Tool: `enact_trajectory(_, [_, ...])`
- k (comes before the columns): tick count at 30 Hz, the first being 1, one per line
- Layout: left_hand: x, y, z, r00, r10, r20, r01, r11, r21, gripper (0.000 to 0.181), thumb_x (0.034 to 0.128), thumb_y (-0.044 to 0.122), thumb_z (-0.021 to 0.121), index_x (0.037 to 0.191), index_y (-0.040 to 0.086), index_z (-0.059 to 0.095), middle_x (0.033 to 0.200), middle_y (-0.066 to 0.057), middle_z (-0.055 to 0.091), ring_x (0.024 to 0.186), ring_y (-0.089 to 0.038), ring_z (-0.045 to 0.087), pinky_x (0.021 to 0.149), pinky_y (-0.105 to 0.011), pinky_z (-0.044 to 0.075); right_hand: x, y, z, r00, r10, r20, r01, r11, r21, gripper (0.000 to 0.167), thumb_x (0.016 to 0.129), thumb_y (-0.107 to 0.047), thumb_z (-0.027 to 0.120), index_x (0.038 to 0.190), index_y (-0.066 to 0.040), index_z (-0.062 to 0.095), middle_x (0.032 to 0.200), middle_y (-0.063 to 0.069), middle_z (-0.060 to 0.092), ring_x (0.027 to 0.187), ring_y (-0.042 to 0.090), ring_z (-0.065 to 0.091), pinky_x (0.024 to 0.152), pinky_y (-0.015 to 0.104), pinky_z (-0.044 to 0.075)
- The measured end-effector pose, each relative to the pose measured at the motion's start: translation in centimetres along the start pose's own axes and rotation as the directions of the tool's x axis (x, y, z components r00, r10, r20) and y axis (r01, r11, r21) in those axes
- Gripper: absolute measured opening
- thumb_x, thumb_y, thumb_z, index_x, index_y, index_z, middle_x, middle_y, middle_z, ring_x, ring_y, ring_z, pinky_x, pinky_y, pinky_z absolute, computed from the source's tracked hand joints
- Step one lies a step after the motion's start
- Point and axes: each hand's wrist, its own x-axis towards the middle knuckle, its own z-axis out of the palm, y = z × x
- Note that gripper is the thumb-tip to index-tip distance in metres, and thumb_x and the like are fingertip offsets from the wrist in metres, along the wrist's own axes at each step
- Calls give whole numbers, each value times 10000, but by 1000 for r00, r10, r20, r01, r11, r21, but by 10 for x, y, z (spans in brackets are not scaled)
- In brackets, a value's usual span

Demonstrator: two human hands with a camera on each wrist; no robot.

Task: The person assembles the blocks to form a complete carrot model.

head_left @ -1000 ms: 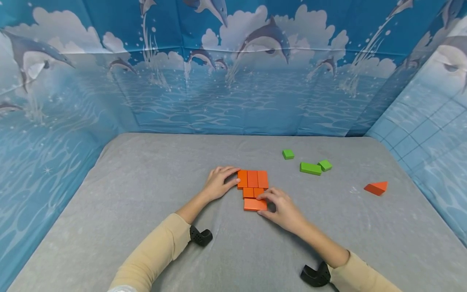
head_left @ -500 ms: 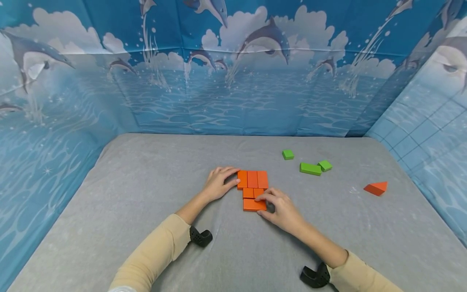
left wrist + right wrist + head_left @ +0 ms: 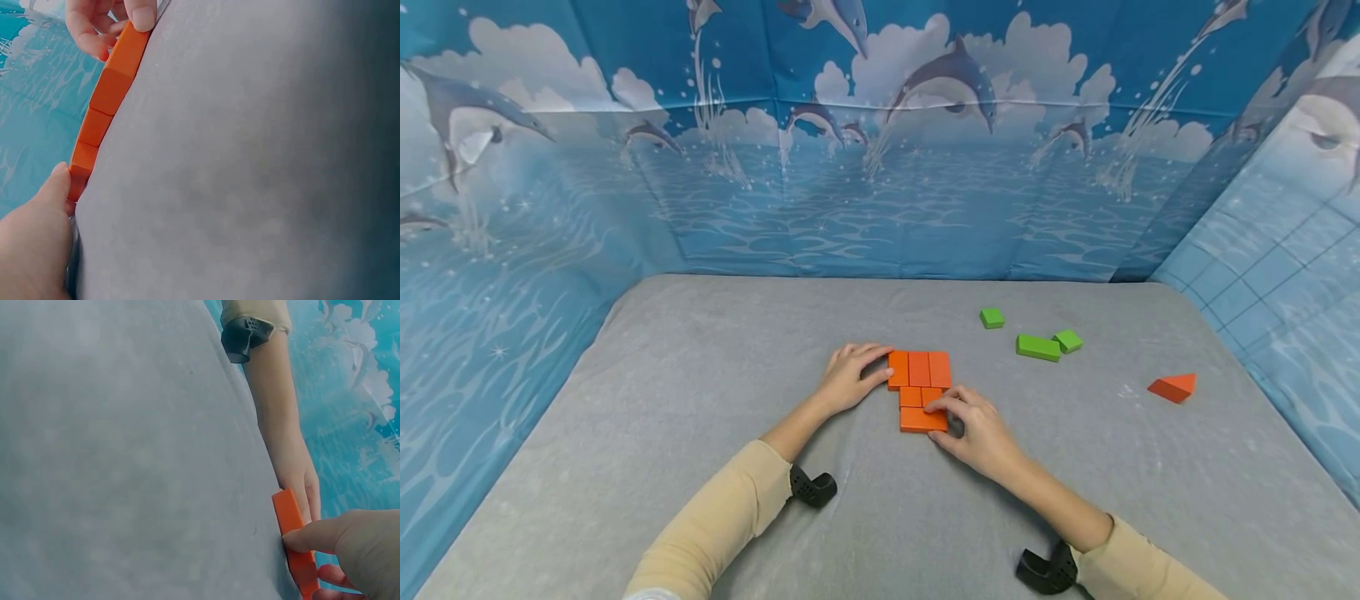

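Several orange blocks lie flat together on the grey cloth: three upright-set rectangles [image 3: 919,369] in the far row, two small blocks [image 3: 911,397] below them, and one long rectangular block [image 3: 917,420] nearest me. My left hand [image 3: 847,379] rests at the left side of the far row, thumb and fingertips touching its edge. In the left wrist view its thumb [image 3: 59,178] lies against the end of the row. The near block's right end is pinched by my right hand [image 3: 981,429], thumb at the front side and index finger on top. That hand partly hides the right small block.
Three green blocks, a long one [image 3: 1038,347] and two small ones [image 3: 992,317] [image 3: 1067,339], lie at the back right. Farther right is an orange triangular block [image 3: 1173,387]. A dolphin-print curtain [image 3: 850,208] borders the grey table [image 3: 715,333] behind and at the sides.
The near orange block has shifted very slightly left and closer against the small blocks, with my right index finger moving along. The left hand holds its place.
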Motion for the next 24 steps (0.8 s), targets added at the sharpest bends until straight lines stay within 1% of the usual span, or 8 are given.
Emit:
enact_trajectory(4, [-1,-1,1,999,29,-24,-29,999,-31,470,933,411,482,1321,146,509,1307,-74,508,1159,-284,416,1002,-480,229,0,0,0,1000,-2,-6,2,1000,2,294,677,-121,810,939,-124,678,926,2,566,741,112,451,667,313,380])
enact_trajectory(5, [-1,-3,2,998,49,-37,-50,998,-23,479,937,441,456,1325,165,506,1301,-62,512,1147,-274,420,993,-466,236,0,0,0,1000,-2,-6,2,1000,2,294,677,-121,811,940,-124,678,927,2,566,740,111,450,664,310,381])
enact_trajectory(8, [-1,-4,2,997,64,-47,-65,997,-33,490,937,469,431,1324,178,507,1297,-56,516,1137,-272,424,987,-464,241,0,1,0,1000,-3,-8,3,1000,0,294,677,-123,811,940,-128,679,928,1,567,738,107,451,659,303,383])
enact_trajectory(11, [-1,-4,2,998,53,-36,-54,998,-33,474,936,438,458,1323,168,509,1303,-62,512,1142,-274,422,990,-464,238,0,1,1,1000,-7,-11,7,1000,-3,294,676,-124,812,939,-131,679,927,2,567,734,107,450,655,299,382])
enact_trajectory(12, [-1,-2,1,999,34,-25,-35,999,-41,466,933,406,486,1319,147,512,1308,-77,507,1153,-286,418,998,-478,231,0,1,1,1000,-8,-12,8,1000,-2,294,676,-124,813,938,-131,679,926,3,566,732,107,448,653,298,382])
enact_trajectory(15, [-1,0,0,1000,13,-9,-13,1000,-19,447,926,354,521,1316,138,513,1310,-74,506,1161,-275,416,1001,-470,231,1,1,1,1000,-15,-16,15,1000,2,296,672,-121,814,935,-130,679,925,5,565,728,106,443,645,291,380])
enact_trajectory(20, [-1,1,-1,1000,-1,1,1,1000,2,437,924,345,526,1319,159,510,1310,-48,507,1168,-253,417,1007,-452,233,1,2,0,999,-36,-24,36,999,14,306,665,-109,818,936,-121,677,920,9,566,723,114,449,634,277,383])
enact_trajectory(24, [-1,2,-1,1000,2,2,-2,1000,-4,438,925,347,523,1321,160,508,1316,-48,503,1170,-255,414,1008,-453,230,2,4,-5,997,-67,-42,70,995,71,328,658,-81,817,949,-90,667,908,35,572,752,156,504,655,303,437])
